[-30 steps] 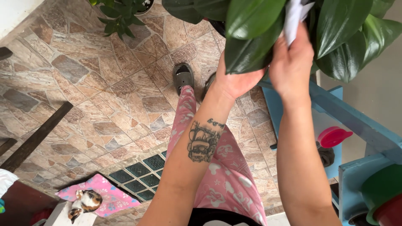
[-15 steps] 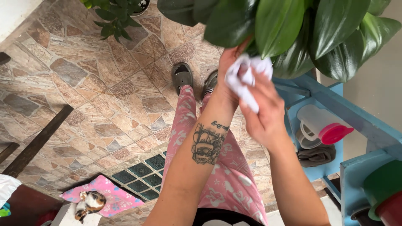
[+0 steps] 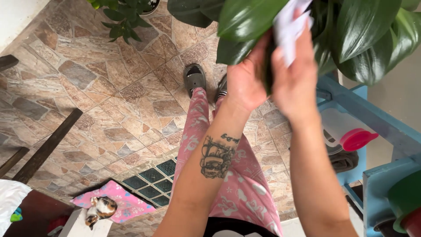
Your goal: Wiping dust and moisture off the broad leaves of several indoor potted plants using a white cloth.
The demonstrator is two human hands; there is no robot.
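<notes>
A potted plant with big glossy dark green leaves point(image 3: 351, 30) fills the top right. My left hand point(image 3: 245, 83) is under one dark leaf point(image 3: 234, 50), its palm pressed against the leaf's underside. My right hand point(image 3: 294, 79) is shut on a crumpled white cloth point(image 3: 289, 26) and presses it onto the same leaf from the other side. The leaf is sandwiched edge-on between the two hands. My forearms reach up from the bottom of the view, the left one bearing a tattoo.
A blue wooden shelf point(image 3: 377, 123) stands at right, holding a clear jug with a pink lid point(image 3: 357, 138) and green and red pots point(image 3: 405, 202). Stone-tiled floor point(image 3: 109, 87) lies below, with a small plant point(image 3: 123, 15), dark planks point(image 3: 48, 147) and a cat on a pink mat point(image 3: 101, 208).
My right hand with the white cloth has moved up from below the foliage onto the leaf. My left hand has closed in beneath that leaf.
</notes>
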